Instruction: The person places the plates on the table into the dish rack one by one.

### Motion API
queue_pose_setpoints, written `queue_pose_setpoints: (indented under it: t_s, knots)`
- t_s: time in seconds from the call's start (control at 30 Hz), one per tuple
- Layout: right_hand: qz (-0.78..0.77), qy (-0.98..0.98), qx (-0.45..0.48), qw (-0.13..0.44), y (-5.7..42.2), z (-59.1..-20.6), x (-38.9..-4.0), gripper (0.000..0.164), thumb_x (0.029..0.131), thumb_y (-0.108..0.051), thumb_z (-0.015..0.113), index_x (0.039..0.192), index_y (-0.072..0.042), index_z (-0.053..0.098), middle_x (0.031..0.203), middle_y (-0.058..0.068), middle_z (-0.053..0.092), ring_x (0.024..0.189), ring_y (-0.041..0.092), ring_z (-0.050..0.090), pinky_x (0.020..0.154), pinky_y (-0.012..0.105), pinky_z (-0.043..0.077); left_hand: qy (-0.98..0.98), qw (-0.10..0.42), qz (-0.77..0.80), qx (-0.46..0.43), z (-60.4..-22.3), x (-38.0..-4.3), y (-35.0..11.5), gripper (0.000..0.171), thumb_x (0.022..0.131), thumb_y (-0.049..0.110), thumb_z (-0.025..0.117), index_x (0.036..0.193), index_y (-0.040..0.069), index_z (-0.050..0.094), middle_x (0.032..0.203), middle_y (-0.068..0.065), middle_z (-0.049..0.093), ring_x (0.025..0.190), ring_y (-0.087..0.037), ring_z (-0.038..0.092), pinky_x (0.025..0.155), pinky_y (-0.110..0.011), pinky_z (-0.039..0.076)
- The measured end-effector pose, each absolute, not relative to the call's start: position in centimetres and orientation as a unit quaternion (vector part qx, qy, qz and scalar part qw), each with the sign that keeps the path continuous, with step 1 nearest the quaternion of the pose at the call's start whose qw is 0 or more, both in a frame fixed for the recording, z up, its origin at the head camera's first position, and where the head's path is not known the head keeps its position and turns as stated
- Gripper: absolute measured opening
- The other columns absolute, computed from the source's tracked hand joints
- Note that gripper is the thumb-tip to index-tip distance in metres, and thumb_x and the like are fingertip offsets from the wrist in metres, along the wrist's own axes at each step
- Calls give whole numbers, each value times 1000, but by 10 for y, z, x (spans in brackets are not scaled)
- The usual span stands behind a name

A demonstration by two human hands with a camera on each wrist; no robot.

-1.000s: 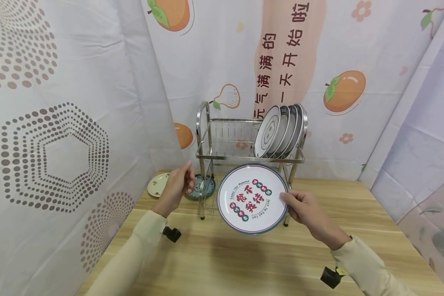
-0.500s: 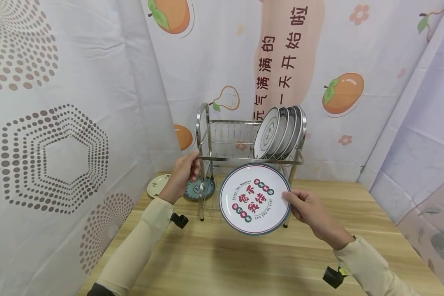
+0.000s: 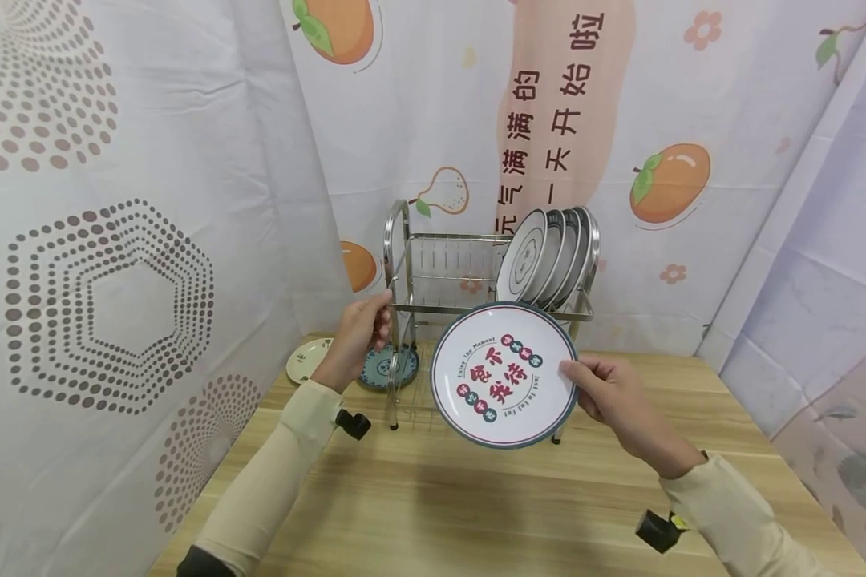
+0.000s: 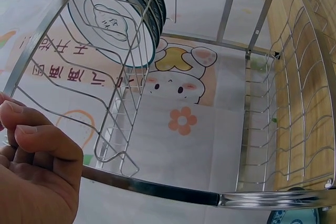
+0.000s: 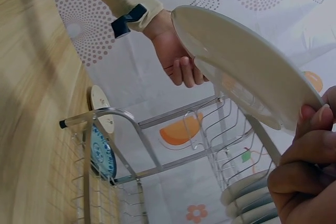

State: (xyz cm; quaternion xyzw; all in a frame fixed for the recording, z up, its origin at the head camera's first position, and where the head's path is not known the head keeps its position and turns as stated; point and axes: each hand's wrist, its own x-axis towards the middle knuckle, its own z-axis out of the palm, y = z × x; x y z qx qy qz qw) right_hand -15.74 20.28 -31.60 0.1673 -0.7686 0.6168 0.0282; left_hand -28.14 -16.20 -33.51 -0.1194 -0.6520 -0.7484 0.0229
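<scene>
My right hand [image 3: 609,393] pinches the right rim of a white plate [image 3: 505,377] with a blue-green edge and red lettering. The plate is held up, face towards me, in front of the metal dish rack [image 3: 469,309] and overlaps its upper tier. Its pale underside shows in the right wrist view. At the rack's left front corner, my left hand [image 3: 361,336] grips the frame with thumb and curled fingers; the corner is hidden behind that hand in the left wrist view. Several plates [image 3: 527,256] stand on edge, leaning, at the right end of the upper tier.
A cream plate [image 3: 306,361] and a blue patterned plate [image 3: 386,367] lie on the wooden table [image 3: 440,505], behind and left of the rack. Printed curtains [image 3: 260,120] hang close along the back and left side.
My left hand has moved right to the rack's front corner and taken hold there. My right hand has shifted the lettered plate slightly right and up.
</scene>
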Motion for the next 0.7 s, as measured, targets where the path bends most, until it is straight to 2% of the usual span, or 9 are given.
queue_pose_setpoints:
  t_s: [0.33, 0.5, 0.7]
  knots:
    - [625, -751, 205, 55, 203, -290, -162, 28, 108, -14, 54, 93, -5, 76, 56, -4, 42, 46, 17, 27, 42, 39, 18, -647, 33, -750, -132, -336, -284, -162, 47, 105, 39, 58, 71, 9, 50, 57, 0, 46, 48, -13, 38, 44, -23, 35]
    - [627, -748, 204, 71, 204, -274, -167, 29, 108, -16, 55, 91, -2, 74, 56, -1, 42, 48, 19, 27, 43, 39, 18, -642, 33, -754, -137, -336, -284, -159, 46, 106, 37, 57, 70, 9, 48, 56, -1, 45, 48, -13, 38, 44, -23, 35]
    - [616, -759, 187, 102, 203, -258, -176, 31, 108, -20, 56, 90, -1, 73, 57, 0, 44, 49, 15, 32, 45, 39, 19, -636, 31, -759, -135, -337, -284, -158, 46, 107, 36, 56, 70, 9, 47, 56, -1, 45, 47, -13, 37, 44, -24, 33]
